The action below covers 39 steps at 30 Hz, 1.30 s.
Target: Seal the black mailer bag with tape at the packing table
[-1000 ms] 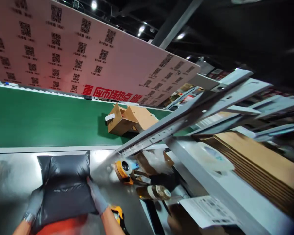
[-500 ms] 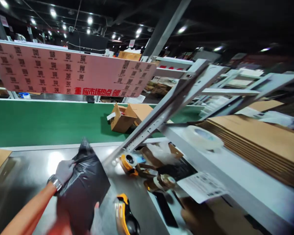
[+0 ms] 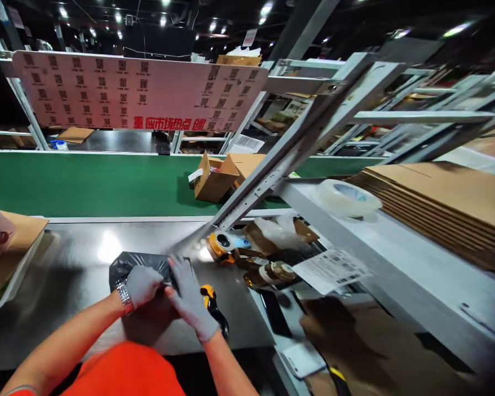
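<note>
L hand (image 3: 142,284) & R hand (image 3: 192,301) now both press my black bag (image 3: 128,263) flat on steel table (image 3: 66,264), fingers curled on it; half a sec ago L held it upright.

Open cardboard box (image 3: 214,179) on green conveyor (image 3: 86,184); tape roll (image 3: 346,197) beside what seem flattened cartons (image 3: 445,203).

A steel worktop (image 3: 66,275) carries the goods — a black poly bag (image 3: 142,264) lies flat at its middle; a yellow-and-black scanner (image 3: 212,308) sits just right of the bag; an orange tape dispenser (image 3: 220,245) and brown tape rolls (image 3: 272,272) lie farther right, beside a printed label sheet (image 3: 332,269); beyond, a green conveyor belt (image 3: 86,184) bears an open cardboard box (image 3: 214,179).
</note>
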Available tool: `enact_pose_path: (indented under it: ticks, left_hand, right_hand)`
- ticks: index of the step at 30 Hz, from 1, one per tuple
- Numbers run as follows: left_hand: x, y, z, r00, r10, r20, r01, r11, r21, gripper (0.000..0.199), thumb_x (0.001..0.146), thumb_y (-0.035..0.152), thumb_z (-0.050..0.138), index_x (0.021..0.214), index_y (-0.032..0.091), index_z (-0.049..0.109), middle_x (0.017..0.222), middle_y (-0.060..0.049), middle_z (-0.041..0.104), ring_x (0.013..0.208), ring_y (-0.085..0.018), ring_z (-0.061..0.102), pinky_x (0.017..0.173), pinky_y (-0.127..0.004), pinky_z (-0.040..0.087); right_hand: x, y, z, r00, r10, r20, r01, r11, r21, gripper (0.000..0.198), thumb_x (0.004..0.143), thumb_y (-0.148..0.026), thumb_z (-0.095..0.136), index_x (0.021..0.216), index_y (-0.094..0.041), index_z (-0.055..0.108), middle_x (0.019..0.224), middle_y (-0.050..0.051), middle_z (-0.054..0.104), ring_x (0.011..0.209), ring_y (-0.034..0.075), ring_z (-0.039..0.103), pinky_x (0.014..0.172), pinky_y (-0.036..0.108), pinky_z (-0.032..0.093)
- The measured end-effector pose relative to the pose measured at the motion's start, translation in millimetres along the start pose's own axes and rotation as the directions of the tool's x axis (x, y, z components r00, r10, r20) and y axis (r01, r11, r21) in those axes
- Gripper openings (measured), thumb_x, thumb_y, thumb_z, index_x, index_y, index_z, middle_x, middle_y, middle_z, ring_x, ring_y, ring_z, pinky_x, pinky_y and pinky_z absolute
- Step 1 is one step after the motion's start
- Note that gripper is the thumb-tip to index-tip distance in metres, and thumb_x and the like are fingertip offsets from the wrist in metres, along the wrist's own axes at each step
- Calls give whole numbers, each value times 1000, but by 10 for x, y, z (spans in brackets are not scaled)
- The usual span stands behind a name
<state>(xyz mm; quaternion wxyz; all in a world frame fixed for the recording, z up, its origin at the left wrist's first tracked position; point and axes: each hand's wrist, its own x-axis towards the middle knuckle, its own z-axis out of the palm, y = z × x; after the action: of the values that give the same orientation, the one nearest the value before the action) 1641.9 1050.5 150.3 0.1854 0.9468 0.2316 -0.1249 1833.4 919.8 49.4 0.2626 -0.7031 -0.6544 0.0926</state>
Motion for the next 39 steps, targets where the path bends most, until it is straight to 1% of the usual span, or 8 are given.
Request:
enact_pose_path:
  ticks: [7, 11, 14, 17, 20, 26, 33, 39]
  left_hand:
    - [-267, -143, -277, 985, 103, -137, -133, 963, -235, 31, 102, 26, 75, 130, 20, 86, 133, -18, 87, 128, -38, 82, 114, -52, 64]
    - [-955, -773, -124, 840, -22, -542, -270, 850, -453, 111, 85, 50, 98, 181, 25, 48, 187, -20, 48, 175, -45, 43, 144, -62, 39]
    - [-1208, -1162, 304, 854, -347, -387, -13, 730, -683, 160, 68, 50, 108, 192, 20, 11, 197, -26, 19, 182, -53, 21, 147, -72, 24]
    - [-1001, -1195, 791, 922, -331, -202, 36, 591, -806, 187, 58, 42, 111, 189, 24, -20, 196, -27, 18, 181, -52, 23, 147, -69, 27]
    - [-583, -976, 1044, 909, -310, -280, -20, 638, -770, 165, 78, 37, 97, 187, 24, -27, 197, -25, 16, 183, -44, 21, 148, -64, 30]
    - [-105, -903, 748, 941, -162, -296, 59, 942, -330, 93, 105, 32, 62, 185, -2, 29, 195, -30, 18, 184, -47, 3, 151, -68, 16]
    - [92, -1114, 151, 986, 80, -147, -90, 994, -61, 88, 99, 25, 58, 181, -2, 38, 192, -31, 27, 182, -49, 24, 148, -72, 22]
    - [-48, -559, 312, 942, -189, -276, 176, 982, -73, 99, 90, 28, 64, 178, -9, 40, 189, -37, 27, 181, -51, 22, 148, -72, 20]
  right_hand:
    - [148, -382, -74, 959, 38, 280, 18, 981, -194, 82, 101, -25, 68, 180, -10, 49, 191, 22, 32, 182, 44, 25, 147, 73, 27]
    - [164, -368, -53, 963, 43, 265, 16, 976, -216, 74, 105, -21, 63, 177, -11, 53, 190, 22, 35, 181, 43, 27, 146, 73, 29]
    - [201, -425, -71, 956, 77, 283, -9, 972, -234, 70, 109, -24, 59, 177, -11, 53, 191, 19, 34, 181, 43, 27, 147, 70, 30]
    - [226, -527, -134, 941, 118, 317, -32, 964, -265, 70, 110, -26, 57, 179, -11, 51, 192, 18, 32, 181, 44, 26, 148, 69, 28]
    - [225, -622, -187, 926, 152, 345, -49, 956, -291, 73, 108, -23, 56, 180, -10, 49, 192, 17, 29, 182, 43, 24, 148, 68, 27]
    - [224, -711, -126, 919, 221, 325, -134, 954, -269, 76, 108, -25, 53, 182, -9, 43, 193, 18, 24, 182, 42, 20, 150, 64, 23]
    - [257, -982, 191, 902, 384, 197, -339, 913, -226, 86, 109, -42, 59, 180, 2, 39, 192, 27, 19, 182, 47, 15, 151, 63, 15]
    - [-118, -341, 107, 940, 338, -49, -291, 868, 402, 76, 115, -49, 37, 178, -9, 50, 181, 24, 53, 172, 34, 50, 140, 58, 47]
